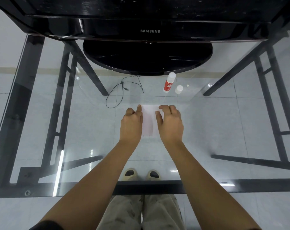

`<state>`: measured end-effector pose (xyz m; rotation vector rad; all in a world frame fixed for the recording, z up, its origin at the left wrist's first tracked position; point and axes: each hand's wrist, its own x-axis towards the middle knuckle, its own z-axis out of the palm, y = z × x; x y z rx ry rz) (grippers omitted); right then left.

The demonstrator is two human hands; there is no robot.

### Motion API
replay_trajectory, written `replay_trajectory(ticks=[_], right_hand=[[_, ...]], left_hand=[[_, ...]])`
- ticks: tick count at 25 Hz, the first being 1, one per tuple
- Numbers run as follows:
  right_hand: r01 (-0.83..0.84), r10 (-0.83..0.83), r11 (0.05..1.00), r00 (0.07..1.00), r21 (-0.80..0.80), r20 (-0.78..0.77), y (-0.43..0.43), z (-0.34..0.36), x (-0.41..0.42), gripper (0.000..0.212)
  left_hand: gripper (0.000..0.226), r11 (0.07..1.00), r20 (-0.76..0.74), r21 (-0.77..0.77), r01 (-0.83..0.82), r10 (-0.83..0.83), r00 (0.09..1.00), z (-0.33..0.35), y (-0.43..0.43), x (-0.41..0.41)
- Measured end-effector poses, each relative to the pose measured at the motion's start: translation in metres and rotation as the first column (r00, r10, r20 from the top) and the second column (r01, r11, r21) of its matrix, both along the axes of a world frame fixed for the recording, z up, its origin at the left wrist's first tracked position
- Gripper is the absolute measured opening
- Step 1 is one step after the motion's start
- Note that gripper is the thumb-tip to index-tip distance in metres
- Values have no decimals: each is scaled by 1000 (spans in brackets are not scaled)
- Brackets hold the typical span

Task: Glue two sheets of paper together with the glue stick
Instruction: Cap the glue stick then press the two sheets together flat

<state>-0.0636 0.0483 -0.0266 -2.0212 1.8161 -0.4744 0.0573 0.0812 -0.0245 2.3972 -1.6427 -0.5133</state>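
Note:
White paper (149,119) lies flat on the glass table in the middle of the view; I cannot tell whether it is one sheet or two stacked. My left hand (131,124) rests on its left edge, index finger stretched to the far left corner, other fingers curled. My right hand (170,123) lies on its right part, fingers bent down onto the sheet. A glue stick (169,82) with a red label and white ends stands upright beyond the paper, to the right. Its white cap (179,89) sits beside it.
A black Samsung monitor (150,31) with a round base (147,58) stands at the far side of the glass table (84,130). A black cable (122,90), black table legs and my feet in sandals show through the glass on the tiled floor.

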Motion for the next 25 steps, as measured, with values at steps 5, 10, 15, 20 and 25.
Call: replay_trajectory(ticks=[5, 10, 15, 20, 25], right_hand=[[-521, 533, 846, 812, 114, -237, -1, -11, -20, 52], [-541, 554, 830, 768, 137, -321, -1, -17, -23, 55], [-521, 536, 841, 771, 145, -343, 0, -20, -22, 57], [-523, 532, 842, 769, 129, -355, 0, -20, -22, 57], [-520, 525, 847, 781, 112, -339, 2, -20, -23, 56]], left_hand=[[50, 993, 86, 70, 98, -104, 991, -3, 0, 1], [61, 990, 202, 85, 116, -131, 971, -3, 7, -5], [47, 996, 315, -31, 85, -71, 946, -7, 19, -6], [59, 994, 110, 80, 73, -82, 991, -23, 24, -5], [55, 972, 149, 135, 193, -213, 966, -20, 37, 9]])
